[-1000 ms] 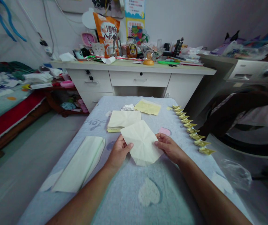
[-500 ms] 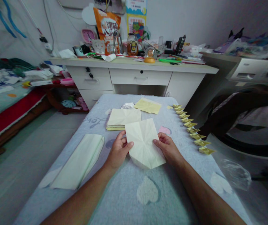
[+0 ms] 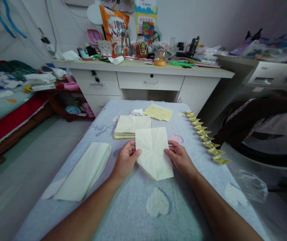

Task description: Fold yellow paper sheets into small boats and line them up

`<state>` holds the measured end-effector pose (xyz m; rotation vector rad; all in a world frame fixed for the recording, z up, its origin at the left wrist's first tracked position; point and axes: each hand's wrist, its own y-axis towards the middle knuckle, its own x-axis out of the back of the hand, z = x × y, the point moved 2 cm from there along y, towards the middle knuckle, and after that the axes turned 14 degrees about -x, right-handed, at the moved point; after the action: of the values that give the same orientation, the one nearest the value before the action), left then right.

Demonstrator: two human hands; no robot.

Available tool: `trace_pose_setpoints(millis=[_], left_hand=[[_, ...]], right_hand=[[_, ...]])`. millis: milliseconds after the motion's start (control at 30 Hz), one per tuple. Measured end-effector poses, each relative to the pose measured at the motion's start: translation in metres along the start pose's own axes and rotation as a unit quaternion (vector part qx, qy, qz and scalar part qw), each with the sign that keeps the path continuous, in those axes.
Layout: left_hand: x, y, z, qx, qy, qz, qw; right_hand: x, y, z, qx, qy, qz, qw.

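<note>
A pale cream sheet of paper (image 3: 154, 152) with creases fanning out from its middle is held between my two hands, above the cloth-covered table. My left hand (image 3: 125, 157) pinches its left edge, thumb on top. On the opposite edge, my right hand (image 3: 180, 156) grips it in the same way. Just behind the sheet lies a stack of similar creased paper (image 3: 132, 124). A yellow sheet (image 3: 158, 112) and a crumpled white tissue (image 3: 136, 112) rest farther back. Several folded yellow paper boats (image 3: 210, 145) stand in a row along the table's right edge.
A folded pale cloth or paper bundle (image 3: 84, 172) lies on the left of the table (image 3: 123, 214). Beyond stands a white desk (image 3: 150, 81) crowded with small items. To the right is an open washing machine (image 3: 266, 77) with clothes hanging out; a bed (image 3: 13, 107) is at left.
The sheet has turned slightly in my hands, its upper edge now nearly level and its lower corner shifted a little left. Both hands keep hold of it.
</note>
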<state>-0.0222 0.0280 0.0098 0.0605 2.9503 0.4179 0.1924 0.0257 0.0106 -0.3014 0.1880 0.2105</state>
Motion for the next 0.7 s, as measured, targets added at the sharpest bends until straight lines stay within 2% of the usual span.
trace_pose_setpoints(millis=[133, 233, 367, 433, 567, 700], left_hand=[[0.003, 0.001, -0.003, -0.002, -0.007, -0.012, 1.0], [0.004, 0.001, -0.008, -0.011, 0.013, -0.011, 1.0], [0.002, -0.005, -0.022, -0.036, 0.036, -0.013, 0.999], [0.0, -0.01, -0.028, -0.054, 0.018, -0.004, 0.998], [-0.003, -0.018, -0.033, -0.108, 0.048, 0.023, 0.993], [-0.001, -0.018, -0.036, -0.189, 0.14, 0.038, 0.971]], right_hand=[[0.002, -0.001, -0.001, 0.013, -0.018, -0.014, 1.0], [0.005, -0.003, 0.005, 0.065, -0.062, -0.041, 0.995], [0.006, -0.014, 0.025, 0.188, -0.192, -0.096, 0.959], [0.004, -0.021, 0.033, 0.221, -0.222, -0.109, 0.943], [0.003, -0.028, 0.037, 0.216, -0.22, -0.127, 0.943], [0.004, -0.026, 0.034, 0.233, -0.206, -0.105, 0.945]])
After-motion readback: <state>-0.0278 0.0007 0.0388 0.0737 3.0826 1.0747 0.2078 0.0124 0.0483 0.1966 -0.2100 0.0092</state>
